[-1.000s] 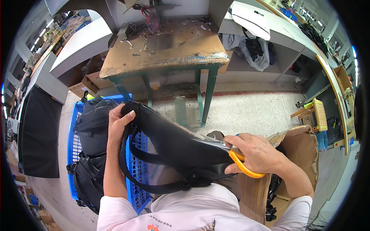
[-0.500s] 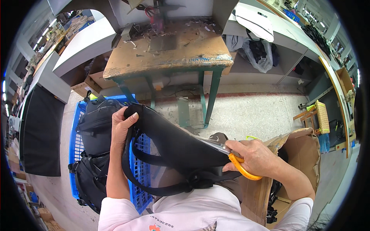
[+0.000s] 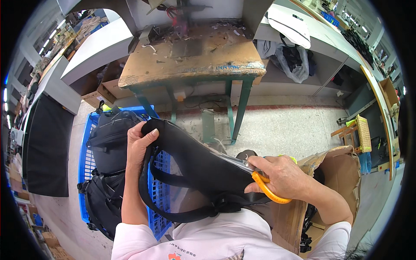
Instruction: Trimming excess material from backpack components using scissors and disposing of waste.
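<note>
My left hand point(image 3: 141, 141) pinches the upper left end of a black fabric piece point(image 3: 197, 162), which has straps point(image 3: 173, 212) looping down from it across my lap. In my right hand point(image 3: 279, 175) are scissors point(image 3: 265, 186) with orange handles, my fingers wrapped round the grips. Their metal blades lie along the fabric's upper edge and point up to the left. A pale thread or trimmed strip shows near the blade tips. Whether the blades are parted cannot be made out.
On my left a blue plastic basket point(image 3: 89, 162) holds black backpacks point(image 3: 110, 143). An open cardboard box point(image 3: 288, 223) stands at my right, with black items inside. Ahead is a worn wooden worktable point(image 3: 190, 63) with green legs and scraps on top. A small wooden stool point(image 3: 362, 133) sits farther right.
The scissors and my right hand have shifted a little up and left along the fabric's edge. My left hand keeps its hold.
</note>
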Demonstrator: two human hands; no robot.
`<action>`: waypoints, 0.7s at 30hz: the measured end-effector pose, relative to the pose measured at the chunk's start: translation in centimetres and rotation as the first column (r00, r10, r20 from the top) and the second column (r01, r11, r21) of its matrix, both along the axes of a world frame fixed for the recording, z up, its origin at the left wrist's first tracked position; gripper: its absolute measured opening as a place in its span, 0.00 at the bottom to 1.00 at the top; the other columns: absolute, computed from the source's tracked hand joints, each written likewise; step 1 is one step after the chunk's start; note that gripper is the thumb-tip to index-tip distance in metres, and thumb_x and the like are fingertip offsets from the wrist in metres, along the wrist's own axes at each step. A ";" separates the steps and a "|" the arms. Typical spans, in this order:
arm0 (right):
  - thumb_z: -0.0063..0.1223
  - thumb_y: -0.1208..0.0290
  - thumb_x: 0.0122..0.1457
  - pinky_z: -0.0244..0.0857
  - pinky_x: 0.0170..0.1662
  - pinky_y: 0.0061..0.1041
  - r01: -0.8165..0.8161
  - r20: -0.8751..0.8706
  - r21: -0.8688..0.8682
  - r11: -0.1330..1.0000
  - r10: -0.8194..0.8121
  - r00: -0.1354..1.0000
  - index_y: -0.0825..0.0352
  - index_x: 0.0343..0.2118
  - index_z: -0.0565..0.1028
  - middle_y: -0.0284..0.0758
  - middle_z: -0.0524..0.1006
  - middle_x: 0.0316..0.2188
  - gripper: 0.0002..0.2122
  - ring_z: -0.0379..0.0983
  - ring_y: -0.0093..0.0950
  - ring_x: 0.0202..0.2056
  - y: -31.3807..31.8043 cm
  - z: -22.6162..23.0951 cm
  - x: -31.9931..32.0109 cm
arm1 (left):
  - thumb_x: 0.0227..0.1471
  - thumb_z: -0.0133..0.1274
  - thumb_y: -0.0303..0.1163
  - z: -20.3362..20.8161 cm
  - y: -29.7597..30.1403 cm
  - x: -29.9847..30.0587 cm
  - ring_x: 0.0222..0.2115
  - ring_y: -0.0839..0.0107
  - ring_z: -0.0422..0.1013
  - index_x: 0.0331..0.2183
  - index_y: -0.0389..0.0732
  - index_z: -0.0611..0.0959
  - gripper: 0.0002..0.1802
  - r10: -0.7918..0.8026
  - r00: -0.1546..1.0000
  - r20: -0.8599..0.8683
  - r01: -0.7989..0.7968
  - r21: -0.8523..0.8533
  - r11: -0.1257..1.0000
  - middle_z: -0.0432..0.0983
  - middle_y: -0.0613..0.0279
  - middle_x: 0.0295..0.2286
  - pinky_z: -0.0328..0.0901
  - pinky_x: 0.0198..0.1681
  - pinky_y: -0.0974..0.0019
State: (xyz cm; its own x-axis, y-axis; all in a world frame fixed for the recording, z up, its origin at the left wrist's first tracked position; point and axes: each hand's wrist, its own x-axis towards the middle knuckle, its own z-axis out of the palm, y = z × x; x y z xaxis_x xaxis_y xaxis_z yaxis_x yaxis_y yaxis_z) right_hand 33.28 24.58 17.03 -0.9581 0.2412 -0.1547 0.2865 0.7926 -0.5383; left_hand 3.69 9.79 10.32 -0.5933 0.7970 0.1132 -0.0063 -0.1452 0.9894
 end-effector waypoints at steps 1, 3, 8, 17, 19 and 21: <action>0.49 0.47 0.47 0.61 0.22 0.31 0.003 -0.012 0.012 1.000 -0.003 1.000 0.65 0.34 0.66 0.40 0.71 0.16 0.23 0.69 0.35 0.18 -0.1 -0.2 -0.1 | 0.42 0.53 0.23 -0.2 -0.1 -0.1 0.22 0.81 0.67 0.27 0.34 0.78 0.05 0.003 1.000 0.002 -0.003 0.000 1.000 0.74 0.67 0.22 0.62 0.29 0.79; 0.49 0.47 0.47 0.61 0.21 0.30 0.003 -0.029 0.025 1.000 -0.002 1.000 0.65 0.33 0.66 0.39 0.71 0.16 0.23 0.69 0.34 0.17 -0.2 -0.2 -0.1 | 0.42 0.53 0.22 -0.5 -0.1 -0.5 0.23 0.81 0.68 0.28 0.34 0.78 0.05 -0.008 1.000 0.005 0.008 -0.007 1.000 0.74 0.67 0.23 0.63 0.30 0.78; 0.49 0.47 0.47 0.62 0.22 0.31 0.007 -0.077 -0.033 0.999 -0.009 0.997 0.66 0.34 0.66 0.39 0.71 0.17 0.24 0.69 0.34 0.18 0.1 -0.4 -0.1 | 0.42 0.53 0.22 -0.3 -0.1 -0.2 0.23 0.80 0.69 0.28 0.34 0.78 0.06 0.003 0.999 0.036 -0.003 0.000 1.000 0.74 0.66 0.23 0.63 0.30 0.78; 0.49 0.46 0.46 0.62 0.23 0.33 0.018 -0.094 0.128 0.992 -0.006 0.996 0.65 0.35 0.66 0.41 0.71 0.18 0.25 0.70 0.37 0.21 -0.1 0.0 -1.4 | 0.42 0.53 0.21 0.4 -0.1 0.5 0.23 0.80 0.69 0.28 0.33 0.77 0.06 -0.016 0.997 0.069 0.015 0.007 1.000 0.74 0.64 0.23 0.63 0.29 0.78; 0.49 0.46 0.46 0.62 0.22 0.32 0.019 -0.078 0.120 0.993 -0.010 0.997 0.65 0.35 0.66 0.41 0.71 0.17 0.25 0.70 0.37 0.20 -0.2 -0.3 -1.5 | 0.42 0.53 0.21 0.4 -0.2 0.3 0.23 0.80 0.69 0.28 0.33 0.77 0.06 -0.014 0.997 0.079 0.014 0.003 1.000 0.74 0.64 0.23 0.63 0.29 0.78; 0.49 0.46 0.46 0.62 0.22 0.32 0.016 -0.061 0.115 0.993 -0.009 0.998 0.65 0.35 0.66 0.40 0.71 0.16 0.24 0.70 0.37 0.20 -0.3 -0.4 -1.5 | 0.41 0.53 0.21 0.3 -0.3 0.1 0.23 0.80 0.68 0.28 0.32 0.77 0.06 -0.014 0.998 0.055 0.015 -0.018 1.000 0.74 0.64 0.23 0.63 0.29 0.78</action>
